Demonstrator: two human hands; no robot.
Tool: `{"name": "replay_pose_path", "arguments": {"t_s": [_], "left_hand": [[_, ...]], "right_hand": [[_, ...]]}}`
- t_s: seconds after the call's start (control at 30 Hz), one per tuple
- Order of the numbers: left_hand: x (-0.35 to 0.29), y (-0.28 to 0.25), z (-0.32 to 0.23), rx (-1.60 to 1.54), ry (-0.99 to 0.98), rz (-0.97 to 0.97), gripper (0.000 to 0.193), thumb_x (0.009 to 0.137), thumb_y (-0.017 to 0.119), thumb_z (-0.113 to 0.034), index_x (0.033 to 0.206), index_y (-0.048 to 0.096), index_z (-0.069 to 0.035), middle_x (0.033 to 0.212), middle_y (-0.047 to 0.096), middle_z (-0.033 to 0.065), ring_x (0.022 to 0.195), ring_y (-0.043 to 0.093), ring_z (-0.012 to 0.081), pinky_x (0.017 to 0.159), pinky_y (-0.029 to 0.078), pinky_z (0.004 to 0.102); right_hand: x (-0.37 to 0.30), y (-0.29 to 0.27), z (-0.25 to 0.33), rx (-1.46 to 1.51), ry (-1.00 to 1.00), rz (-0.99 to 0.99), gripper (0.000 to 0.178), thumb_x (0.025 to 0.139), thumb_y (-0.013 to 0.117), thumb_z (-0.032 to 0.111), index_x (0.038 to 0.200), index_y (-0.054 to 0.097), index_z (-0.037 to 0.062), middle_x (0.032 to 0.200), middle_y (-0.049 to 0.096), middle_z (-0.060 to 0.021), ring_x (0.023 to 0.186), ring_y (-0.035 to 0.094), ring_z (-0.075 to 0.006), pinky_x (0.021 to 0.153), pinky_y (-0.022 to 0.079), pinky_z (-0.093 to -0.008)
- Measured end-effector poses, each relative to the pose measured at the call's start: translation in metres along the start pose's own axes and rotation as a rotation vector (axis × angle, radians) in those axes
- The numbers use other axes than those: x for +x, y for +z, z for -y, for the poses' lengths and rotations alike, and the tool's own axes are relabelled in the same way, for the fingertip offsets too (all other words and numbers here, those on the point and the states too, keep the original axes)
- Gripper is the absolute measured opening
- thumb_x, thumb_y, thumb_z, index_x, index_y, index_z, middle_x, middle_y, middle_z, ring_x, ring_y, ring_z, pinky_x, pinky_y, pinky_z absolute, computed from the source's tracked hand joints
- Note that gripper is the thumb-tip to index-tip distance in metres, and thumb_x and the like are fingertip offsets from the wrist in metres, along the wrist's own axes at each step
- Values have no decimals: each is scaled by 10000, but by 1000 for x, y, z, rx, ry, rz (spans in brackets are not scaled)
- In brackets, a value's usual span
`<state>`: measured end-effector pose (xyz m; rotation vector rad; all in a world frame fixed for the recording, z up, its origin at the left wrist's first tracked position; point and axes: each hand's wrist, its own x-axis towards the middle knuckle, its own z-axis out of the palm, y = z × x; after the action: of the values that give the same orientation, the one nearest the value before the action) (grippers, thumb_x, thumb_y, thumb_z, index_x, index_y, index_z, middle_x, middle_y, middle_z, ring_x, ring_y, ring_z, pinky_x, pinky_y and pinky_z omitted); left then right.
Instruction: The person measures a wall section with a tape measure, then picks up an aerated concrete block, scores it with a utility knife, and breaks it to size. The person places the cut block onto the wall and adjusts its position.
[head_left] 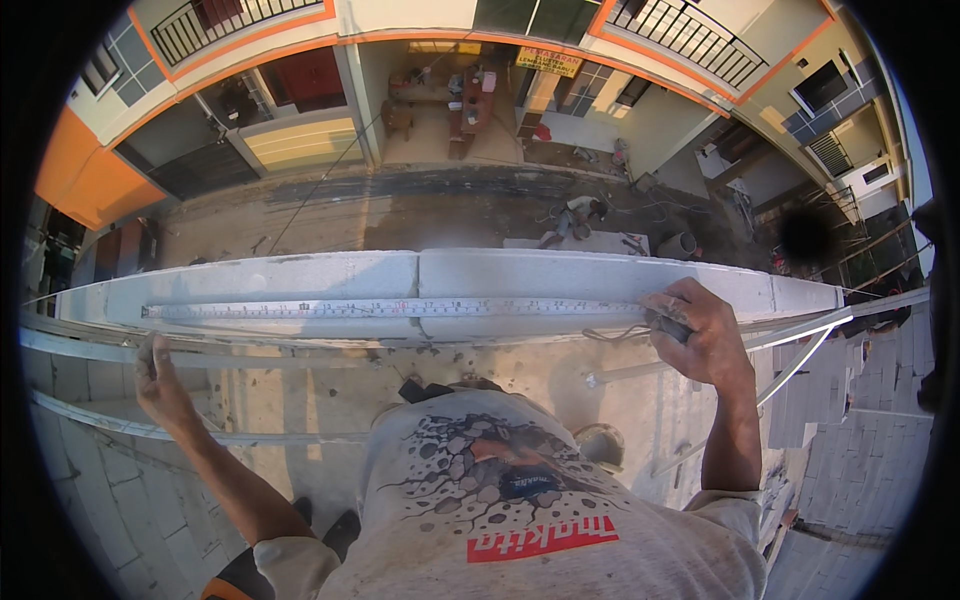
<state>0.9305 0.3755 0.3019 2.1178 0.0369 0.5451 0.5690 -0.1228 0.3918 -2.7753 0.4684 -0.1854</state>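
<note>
Measuring step in hand, judging by the layout: tape measure (pixel 400 309) lies stretched along the wall top (pixel 420 275), nine to three o'clock. Left hand (pixel 158 385) pinches its end; right hand (pixel 700 335) is closed around the case. Next move calls for keeping it taut and reading the mark.

At twelve o'clock I see an orange-trimmed building (pixel 300 90); at one, a person (pixel 578 215) crouching on the street below.
</note>
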Motion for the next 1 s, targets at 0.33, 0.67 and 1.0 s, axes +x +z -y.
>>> {"name": "replay_pose_path", "arguments": {"t_s": [0.33,0.67,1.0], "left_hand": [[8,-16,10,-7,-40,-70,394,917,653,-309,1151,677,7,1024,675,81,916,591,158,798,468,286],[6,-19,17,17,-55,-91,385,912,655,-324,1133,687,-11,1037,674,75,926,593,164,803,466,298],[-4,-15,3,-125,-53,-116,262,902,665,-181,1056,683,30,985,690,92,907,604,157,824,462,285]], "right_hand": [[0,-1,2,25,-13,-1,462,639,753,125,1099,711,110,935,611,-123,787,637,-314,694,532,-392],[-1,-4,4,23,19,7,454,625,734,115,1078,718,101,937,617,-126,782,642,-318,700,535,-393],[-2,5,8,33,-4,-47,438,601,676,4,1039,693,15,928,603,-163,792,639,-334,706,519,-381]]}}
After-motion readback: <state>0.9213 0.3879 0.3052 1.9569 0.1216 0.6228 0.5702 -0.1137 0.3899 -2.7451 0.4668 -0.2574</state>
